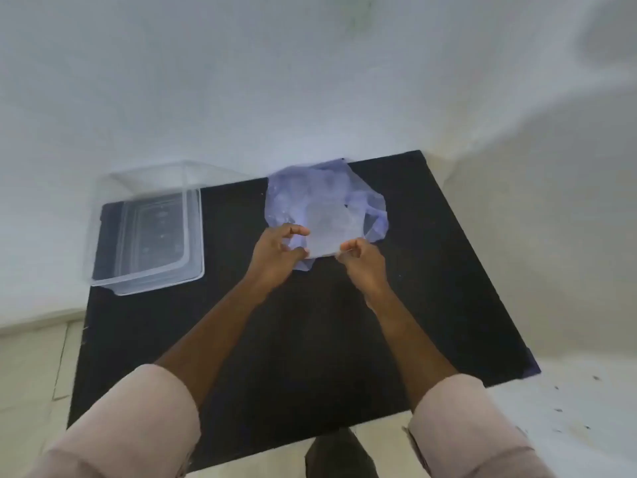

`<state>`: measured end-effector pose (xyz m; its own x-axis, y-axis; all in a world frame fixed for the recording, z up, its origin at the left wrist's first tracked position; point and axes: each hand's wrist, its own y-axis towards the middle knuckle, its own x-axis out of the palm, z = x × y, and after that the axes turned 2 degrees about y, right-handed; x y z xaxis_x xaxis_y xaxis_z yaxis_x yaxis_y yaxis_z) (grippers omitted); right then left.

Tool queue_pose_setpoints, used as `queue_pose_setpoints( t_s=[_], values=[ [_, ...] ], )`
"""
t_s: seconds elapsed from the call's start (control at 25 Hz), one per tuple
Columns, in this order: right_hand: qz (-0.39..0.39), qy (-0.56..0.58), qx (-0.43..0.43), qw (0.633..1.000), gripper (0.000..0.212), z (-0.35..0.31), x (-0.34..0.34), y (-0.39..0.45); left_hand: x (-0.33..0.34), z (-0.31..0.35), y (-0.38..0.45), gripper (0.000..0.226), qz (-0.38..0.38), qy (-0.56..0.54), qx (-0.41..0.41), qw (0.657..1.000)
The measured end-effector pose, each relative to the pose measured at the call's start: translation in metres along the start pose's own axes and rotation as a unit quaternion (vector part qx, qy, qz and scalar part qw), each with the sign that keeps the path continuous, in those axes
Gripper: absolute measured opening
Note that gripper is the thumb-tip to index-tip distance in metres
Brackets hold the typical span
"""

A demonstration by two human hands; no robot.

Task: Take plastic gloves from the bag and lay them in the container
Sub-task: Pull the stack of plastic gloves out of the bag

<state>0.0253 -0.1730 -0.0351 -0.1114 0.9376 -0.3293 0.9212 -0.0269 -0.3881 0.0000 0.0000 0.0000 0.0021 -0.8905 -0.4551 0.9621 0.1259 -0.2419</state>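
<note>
A thin bluish plastic bag (303, 194) lies crumpled at the far middle of the black table (310, 339). Inside its near part a pale stack of plastic gloves (325, 232) shows through. My left hand (277, 257) pinches the bag's near left edge with curled fingers. My right hand (362, 262) grips the near right corner of the glove stack or the bag's edge; which of the two I cannot tell. The clear rectangular container (193, 236) stands at the table's far left, apart from both hands, and looks to hold nothing.
The table stands against a white wall (310, 98) at the back. Pale floor tiles (34, 374) show on the left, and a white floor with dark specks on the right. A dark shoe (337, 453) is at the bottom edge.
</note>
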Motion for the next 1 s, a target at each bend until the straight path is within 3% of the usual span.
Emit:
queue_pose_setpoints(
  t_s=[0.08, 0.16, 0.4, 0.44, 0.52, 0.56, 0.6, 0.68, 0.72, 0.8, 0.84, 0.92, 1.0],
  values=[
    [0.071, -0.082, 0.028, 0.994, 0.028, 0.0, -0.005, 0.036, 0.015, -0.001, 0.025, 0.042, 0.052, 0.156, 0.01, 0.986],
    [0.103, -0.135, 0.048, 0.984, 0.032, 0.001, -0.005, 0.063, 0.027, 0.0, 0.037, 0.053, 0.048, 0.267, -0.018, 0.962],
    [0.118, -0.168, 0.134, 0.97, 0.062, 0.0, 0.0, 0.11, 0.042, -0.009, 0.089, 0.069, 0.023, 0.337, -0.035, 0.941],
    [0.119, -0.176, 0.136, 0.968, 0.058, -0.001, 0.001, 0.113, 0.042, -0.01, 0.096, 0.07, 0.023, 0.335, -0.039, 0.941],
    [0.114, -0.197, 0.108, 0.968, 0.031, -0.004, 0.003, 0.119, 0.041, -0.012, 0.108, 0.071, 0.019, 0.337, -0.046, 0.94],
    [0.11, -0.177, 0.077, 0.975, 0.018, -0.007, 0.004, 0.121, 0.04, -0.012, 0.112, 0.071, 0.015, 0.34, -0.046, 0.939],
    [0.108, -0.133, 0.042, 0.984, 0.018, -0.006, 0.006, 0.122, 0.039, -0.013, 0.116, 0.072, 0.014, 0.342, -0.045, 0.939],
    [0.096, 0.084, 0.04, 0.991, 0.019, -0.002, 0.015, 0.123, 0.039, -0.015, 0.121, 0.075, 0.017, 0.331, -0.044, 0.943],
    [0.075, 0.25, 0.088, 0.961, 0.026, -0.003, 0.02, 0.119, 0.039, -0.016, 0.122, 0.076, 0.018, 0.319, -0.044, 0.946],
    [0.013, 0.498, 0.19, 0.846, 0.049, 0.001, 0.037, 0.108, 0.04, -0.018, 0.124, 0.078, 0.013, 0.295, -0.035, 0.955],
    [0.009, 0.524, 0.213, 0.825, 0.057, 0.002, 0.047, 0.102, 0.04, -0.019, 0.124, 0.077, 0.009, 0.289, -0.029, 0.957],
    [0.062, 0.459, 0.215, 0.86, 0.059, 0.0, 0.063, 0.099, 0.039, -0.022, 0.124, 0.076, 0.005, 0.283, -0.021, 0.959],
    [0.126, 0.386, 0.224, 0.886, 0.045, -0.003, 0.067, 0.105, 0.037, -0.025, 0.124, 0.076, 0.005, 0.278, -0.016, 0.961]
  ],
)
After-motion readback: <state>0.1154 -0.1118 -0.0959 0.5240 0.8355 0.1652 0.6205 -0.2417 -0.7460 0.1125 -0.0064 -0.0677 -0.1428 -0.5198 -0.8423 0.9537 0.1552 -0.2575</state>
